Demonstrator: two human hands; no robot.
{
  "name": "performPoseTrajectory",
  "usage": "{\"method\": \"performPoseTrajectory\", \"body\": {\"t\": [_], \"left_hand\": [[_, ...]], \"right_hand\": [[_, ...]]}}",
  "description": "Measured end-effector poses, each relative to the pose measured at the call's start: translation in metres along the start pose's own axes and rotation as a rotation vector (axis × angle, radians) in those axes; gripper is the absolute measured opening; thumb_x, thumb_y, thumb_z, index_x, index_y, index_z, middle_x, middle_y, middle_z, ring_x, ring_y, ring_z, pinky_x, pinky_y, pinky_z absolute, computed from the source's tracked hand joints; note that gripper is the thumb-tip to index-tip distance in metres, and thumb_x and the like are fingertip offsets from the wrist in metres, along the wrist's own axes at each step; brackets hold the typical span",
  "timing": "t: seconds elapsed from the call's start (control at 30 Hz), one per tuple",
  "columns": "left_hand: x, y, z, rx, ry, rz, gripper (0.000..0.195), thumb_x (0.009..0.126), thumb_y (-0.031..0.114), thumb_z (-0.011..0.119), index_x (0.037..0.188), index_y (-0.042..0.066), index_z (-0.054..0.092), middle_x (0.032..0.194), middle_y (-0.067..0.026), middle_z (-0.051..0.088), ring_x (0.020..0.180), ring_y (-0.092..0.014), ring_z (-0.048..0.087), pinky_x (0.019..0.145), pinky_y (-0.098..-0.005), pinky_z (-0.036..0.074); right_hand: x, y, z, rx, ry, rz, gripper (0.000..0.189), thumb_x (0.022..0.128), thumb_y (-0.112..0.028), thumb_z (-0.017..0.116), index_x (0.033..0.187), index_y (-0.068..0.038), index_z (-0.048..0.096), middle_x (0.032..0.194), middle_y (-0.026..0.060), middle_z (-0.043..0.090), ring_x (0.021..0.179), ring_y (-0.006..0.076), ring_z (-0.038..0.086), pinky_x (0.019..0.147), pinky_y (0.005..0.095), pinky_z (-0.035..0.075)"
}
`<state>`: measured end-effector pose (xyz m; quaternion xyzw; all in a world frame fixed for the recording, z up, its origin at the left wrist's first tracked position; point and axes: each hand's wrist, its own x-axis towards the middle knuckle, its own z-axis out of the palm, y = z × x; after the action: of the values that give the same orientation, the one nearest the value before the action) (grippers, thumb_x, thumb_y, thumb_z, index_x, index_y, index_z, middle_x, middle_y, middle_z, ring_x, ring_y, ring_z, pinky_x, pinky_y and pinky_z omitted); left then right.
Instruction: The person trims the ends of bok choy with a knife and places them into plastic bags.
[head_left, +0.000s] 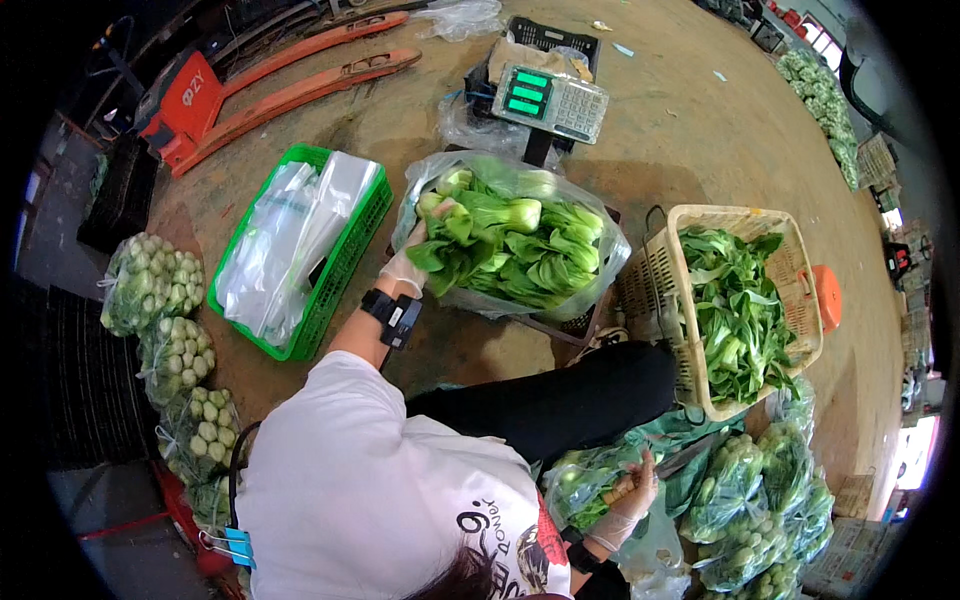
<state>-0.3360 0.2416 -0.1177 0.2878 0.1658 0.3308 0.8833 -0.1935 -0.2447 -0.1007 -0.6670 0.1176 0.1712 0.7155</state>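
Note:
My left hand (415, 255), in a clear glove, grips a head of bok choy (459, 225) at the left side of an open plastic bag (611, 251). More bok choy (559, 251) fills the bag, which rests in a dark crate (577, 328) by the digital scale (551, 101). At the lower right my right hand (634, 491), also gloved, has its fingers curled around what looks like a knife (684, 455), its grey blade pointing right. Below that hand lies another plastic bag with greens (574, 484); the fingers partly hide the handle.
A green crate (349, 274) of clear plastic bags (289, 240) stands left. Right is a cream basket (806, 330) of loose leaves (739, 315), beside an orange stool (829, 298). Bagged bok choy (750, 480) lies lower right, more bags (176, 360) far left. A red pallet jack (191, 101) stands behind.

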Motion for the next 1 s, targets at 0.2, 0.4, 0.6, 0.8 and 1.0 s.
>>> {"method": "performPoseTrajectory", "body": {"t": [0.2, 0.4, 0.6, 0.8, 1.0], "left_hand": [[0.042, -0.008, -0.041, 0.209, 0.567, 0.211, 0.028, 0.084, 0.031, 0.056, 0.100, 0.008, 0.056, 0.092, -0.0051, 0.059, 0.084, -0.018, 0.060, 0.074, -0.0339, 0.050], [0.017, -0.005, -0.084, 0.658, 0.710, 0.044, 0.048, 0.079, 0.039, 0.063, 0.114, 0.007, 0.054, 0.104, -0.0086, 0.058, 0.092, -0.018, 0.056, 0.075, -0.0329, 0.048], [0.001, -0.027, -0.101, 1.559, 0.869, 0.392, 0.037, 0.074, 0.024, 0.069, 0.101, 0.001, 0.057, 0.089, -0.0160, 0.062, 0.075, -0.025, 0.061, 0.067, -0.0355, 0.047], [0.016, -0.006, -0.087, 1.977, 0.665, 0.519, 0.017, 0.076, 0.020, 0.063, 0.074, 0.003, 0.065, 0.073, -0.0176, 0.063, 0.068, -0.032, 0.063, 0.063, -0.0404, 0.049], [-0.002, 0.035, -0.044, 2.261, 0.704, 0.614, 0.022, 0.081, 0.020, 0.052, 0.074, 0.003, 0.066, 0.079, -0.0178, 0.064, 0.075, -0.035, 0.062, 0.068, -0.0436, 0.049]], "right_hand": [[-0.007, 0.039, -0.024, 0.005, 0.128, 0.093, 0.028, 0.085, -0.025, 0.057, 0.105, -0.005, 0.062, 0.067, 0.0017, 0.054, 0.045, 0.0075, 0.042, 0.041, 0.0226, 0.035], [0.002, 0.056, -0.050, 0.036, 0.244, 0.141, 0.022, 0.082, -0.027, 0.062, 0.090, -0.006, 0.061, 0.065, 0.0028, 0.055, 0.045, 0.0087, 0.043, 0.040, 0.0233, 0.035], [0.004, 0.067, -0.076, -0.109, 0.339, 0.049, 0.027, 0.083, -0.029, 0.062, 0.087, -0.003, 0.059, 0.066, 0.0055, 0.057, 0.042, 0.0113, 0.045, 0.038, 0.0233, 0.032], [0.003, 0.069, -0.096, -0.092, 0.378, 0.052, 0.033, 0.086, -0.025, 0.060, 0.105, 0.001, 0.056, 0.071, 0.0086, 0.059, 0.041, 0.0125, 0.046, 0.037, 0.0236, 0.035], [-0.018, 0.051, -0.078, -0.143, 0.394, -0.068, 0.026, 0.087, -0.020, 0.058, 0.101, 0.002, 0.055, 0.069, 0.0075, 0.057, 0.041, 0.0113, 0.046, 0.036, 0.0233, 0.034]]}}
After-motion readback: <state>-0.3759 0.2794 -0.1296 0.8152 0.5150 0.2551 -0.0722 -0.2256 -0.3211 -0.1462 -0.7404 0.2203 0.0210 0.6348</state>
